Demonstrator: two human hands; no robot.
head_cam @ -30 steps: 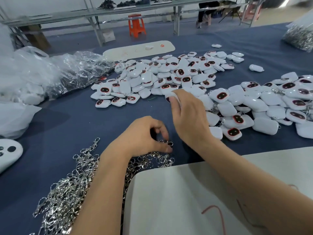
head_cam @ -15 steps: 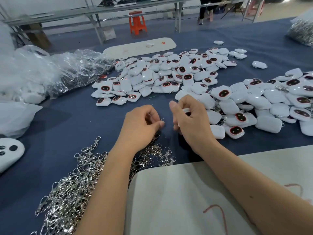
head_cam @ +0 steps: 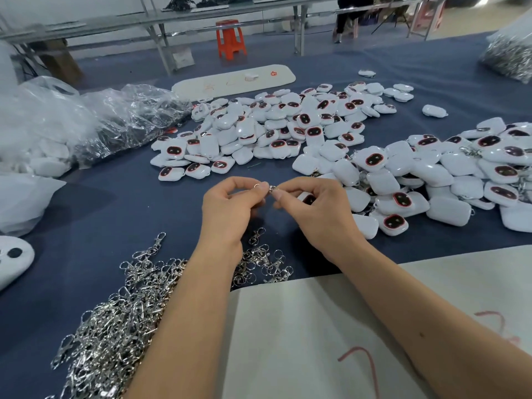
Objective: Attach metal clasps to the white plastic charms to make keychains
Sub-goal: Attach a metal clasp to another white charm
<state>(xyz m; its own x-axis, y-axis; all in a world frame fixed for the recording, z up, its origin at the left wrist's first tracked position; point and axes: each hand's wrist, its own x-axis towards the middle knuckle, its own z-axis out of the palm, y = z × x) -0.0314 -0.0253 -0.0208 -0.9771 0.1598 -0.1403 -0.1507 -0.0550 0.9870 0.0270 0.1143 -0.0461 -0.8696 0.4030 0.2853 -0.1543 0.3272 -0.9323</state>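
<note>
Head view: loose silver metal clasps [head_cam: 121,321] lie heaped on the blue cloth-covered table [head_cam: 115,203], partly hidden by the left forearm; white plastic charms with dark faces [head_cam: 276,125] are piled beyond. Left hand [head_cam: 227,208] pinches a small metal ring [head_cam: 257,186]; right hand [head_cam: 313,211] pinches its other end, gripping a white charm [head_cam: 306,198]. Clear plastic bag [head_cam: 126,116], far left, contents unclear.

An orange stool [head_cam: 230,38] stands beyond the blue table [head_cam: 115,197]; crumpled clear plastic bags [head_cam: 86,122] lie far left
</note>
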